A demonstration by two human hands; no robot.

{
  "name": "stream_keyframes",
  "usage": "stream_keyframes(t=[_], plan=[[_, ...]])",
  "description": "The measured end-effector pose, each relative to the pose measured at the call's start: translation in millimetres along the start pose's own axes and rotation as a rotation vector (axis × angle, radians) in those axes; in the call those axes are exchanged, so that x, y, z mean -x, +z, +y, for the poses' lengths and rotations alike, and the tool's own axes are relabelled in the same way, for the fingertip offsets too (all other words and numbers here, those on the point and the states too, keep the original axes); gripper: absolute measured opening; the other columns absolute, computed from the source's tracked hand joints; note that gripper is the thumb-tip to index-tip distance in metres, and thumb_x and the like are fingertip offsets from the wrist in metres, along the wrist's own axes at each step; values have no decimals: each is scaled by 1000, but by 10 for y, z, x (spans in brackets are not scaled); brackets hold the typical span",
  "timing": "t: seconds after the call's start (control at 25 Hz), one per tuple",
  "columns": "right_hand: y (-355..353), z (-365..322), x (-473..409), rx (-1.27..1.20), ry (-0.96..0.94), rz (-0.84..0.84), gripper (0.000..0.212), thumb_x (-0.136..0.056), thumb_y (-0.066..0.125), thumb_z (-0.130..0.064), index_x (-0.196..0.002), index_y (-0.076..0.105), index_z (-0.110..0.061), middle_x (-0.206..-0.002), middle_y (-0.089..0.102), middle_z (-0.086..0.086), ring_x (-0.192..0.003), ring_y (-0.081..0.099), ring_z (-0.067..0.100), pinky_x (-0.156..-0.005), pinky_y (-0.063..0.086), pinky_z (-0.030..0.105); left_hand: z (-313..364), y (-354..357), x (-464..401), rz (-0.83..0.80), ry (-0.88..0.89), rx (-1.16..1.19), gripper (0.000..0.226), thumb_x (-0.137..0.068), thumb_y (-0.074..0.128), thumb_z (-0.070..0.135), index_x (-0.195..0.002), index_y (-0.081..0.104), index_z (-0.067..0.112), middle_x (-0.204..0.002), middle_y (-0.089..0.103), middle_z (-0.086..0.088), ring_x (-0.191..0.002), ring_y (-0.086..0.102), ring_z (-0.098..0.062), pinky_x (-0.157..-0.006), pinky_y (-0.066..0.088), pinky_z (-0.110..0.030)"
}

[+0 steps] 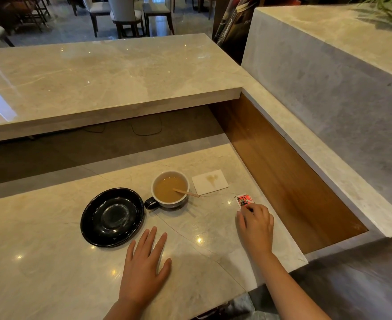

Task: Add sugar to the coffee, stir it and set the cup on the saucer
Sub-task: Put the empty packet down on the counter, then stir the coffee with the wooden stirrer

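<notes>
A cup of light-brown coffee [170,190] with a dark handle stands on the marble counter [51,262], and a wooden stirrer [187,193] leans in it over the right rim. Left of the cup lies an empty black saucer [112,217], apart from it. A small red sugar packet [244,200] lies flat to the right of the cup. My right hand [256,225] rests on the counter with its fingertips touching the packet's near edge. My left hand [145,262] lies flat, fingers spread, just below the saucer, holding nothing.
A white napkin [210,182] with a brown stain lies behind the cup on the right. A wooden side panel [283,172] drops beside the counter's right edge. A higher marble ledge [111,75] overhangs the back.
</notes>
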State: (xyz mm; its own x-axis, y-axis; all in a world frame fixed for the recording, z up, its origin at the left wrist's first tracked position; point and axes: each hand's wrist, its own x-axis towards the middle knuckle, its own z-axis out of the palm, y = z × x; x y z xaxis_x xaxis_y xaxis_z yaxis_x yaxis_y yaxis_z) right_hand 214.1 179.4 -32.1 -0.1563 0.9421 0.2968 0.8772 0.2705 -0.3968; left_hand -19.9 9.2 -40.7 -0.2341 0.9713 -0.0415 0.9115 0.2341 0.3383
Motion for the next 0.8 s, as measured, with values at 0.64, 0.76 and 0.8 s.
stream_keyframes(t=[0.64, 0.76, 0.8], plan=[[-292, -669, -114, -429, -27, -164, 31, -86, 63, -22, -116, 60, -15, -99, 62, 6, -90, 57, 19, -74, 48, 33, -5, 13, 9, 16, 16, 13, 63, -88, 35, 53, -145, 16, 32, -154, 9, 1, -139, -5, -13, -114, -2, -42], [-222, -965, -232, -632, 177, -368, 39, -83, 64, -34, -119, 54, -23, -88, 59, -3, -76, 57, 10, -62, 46, 20, -29, 33, 20, 8, -1, -13, 63, -88, 29, 57, -142, 0, 39, -154, -1, 6, -136, -17, -7, -112, -10, -36], [-195, -1014, -263, -668, 202, -385, 38, -82, 66, -33, -117, 56, -22, -81, 60, -4, -71, 57, 9, -59, 45, 17, -38, 40, 19, 7, -4, -17, 63, -88, 28, 57, -141, -2, 40, -154, -2, 6, -136, -19, -6, -112, -12, -36]])
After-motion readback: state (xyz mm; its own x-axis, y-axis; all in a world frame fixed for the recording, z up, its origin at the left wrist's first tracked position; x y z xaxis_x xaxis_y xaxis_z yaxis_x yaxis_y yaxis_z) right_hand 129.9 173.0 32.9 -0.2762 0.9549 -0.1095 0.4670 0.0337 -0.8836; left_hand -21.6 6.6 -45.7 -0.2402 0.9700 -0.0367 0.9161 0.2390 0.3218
